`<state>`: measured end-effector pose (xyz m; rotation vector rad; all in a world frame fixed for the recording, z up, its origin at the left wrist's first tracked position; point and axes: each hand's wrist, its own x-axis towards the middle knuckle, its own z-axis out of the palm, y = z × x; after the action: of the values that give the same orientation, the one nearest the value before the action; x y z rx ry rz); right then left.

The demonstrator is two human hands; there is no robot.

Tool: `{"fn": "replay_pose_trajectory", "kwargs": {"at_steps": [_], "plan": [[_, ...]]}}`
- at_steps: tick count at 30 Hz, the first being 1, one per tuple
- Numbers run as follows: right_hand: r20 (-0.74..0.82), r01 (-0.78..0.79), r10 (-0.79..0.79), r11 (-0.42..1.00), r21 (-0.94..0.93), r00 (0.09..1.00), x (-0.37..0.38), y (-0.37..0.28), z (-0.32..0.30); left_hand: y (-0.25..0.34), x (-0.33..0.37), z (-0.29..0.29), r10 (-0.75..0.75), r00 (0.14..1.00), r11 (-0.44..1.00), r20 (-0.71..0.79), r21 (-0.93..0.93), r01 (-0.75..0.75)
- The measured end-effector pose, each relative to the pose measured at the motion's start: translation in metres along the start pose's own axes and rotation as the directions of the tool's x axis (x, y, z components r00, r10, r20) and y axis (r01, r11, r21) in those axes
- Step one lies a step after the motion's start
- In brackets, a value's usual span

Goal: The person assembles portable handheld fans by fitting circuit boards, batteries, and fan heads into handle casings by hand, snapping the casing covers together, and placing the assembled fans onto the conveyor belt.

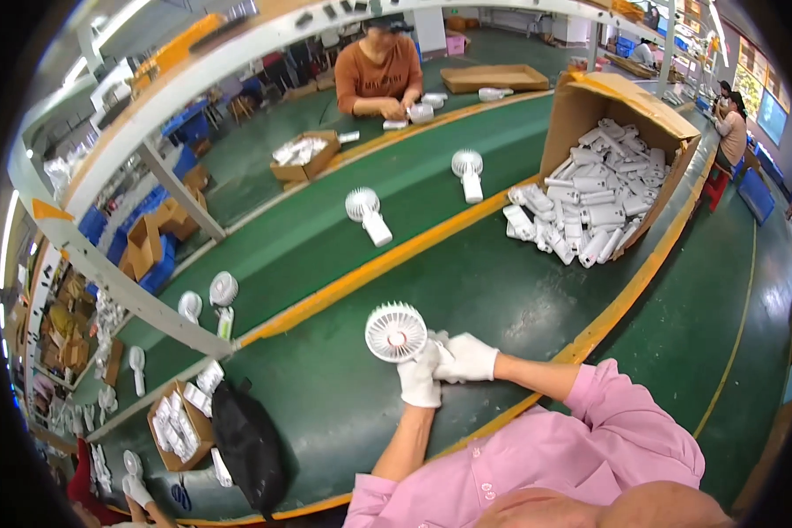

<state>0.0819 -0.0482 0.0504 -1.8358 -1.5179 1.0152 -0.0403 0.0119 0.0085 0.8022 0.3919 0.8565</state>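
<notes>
A white handheld fan (pixel 396 332) with a round grille faces up over the green table. My left hand (pixel 421 377), in a white glove, is closed around its handle just below the fan head. Pressed against it from the right is my right hand (pixel 466 357), also gloved, its fingers closed at the handle. Both gloves hide most of the handle.
A tipped cardboard box (pixel 625 106) spills white handle parts on the right. Several fans, including one fan (pixel 363 205), lie on the green belt (pixel 273 229) beyond. At left are a black bag (pixel 248 444) and a parts box (pixel 204 431). A co-worker (pixel 378 70) sits opposite.
</notes>
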Motion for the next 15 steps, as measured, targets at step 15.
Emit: {"fn": "replay_pose_trajectory", "kwargs": {"at_steps": [15], "plan": [[0.137, -0.182, 0.131, 0.853, 0.488, 0.982, 0.014, -0.004, -0.015, 0.026, 0.02, 0.007, -0.039, 0.999, 0.914, 0.022, 0.405, 0.027]]}}
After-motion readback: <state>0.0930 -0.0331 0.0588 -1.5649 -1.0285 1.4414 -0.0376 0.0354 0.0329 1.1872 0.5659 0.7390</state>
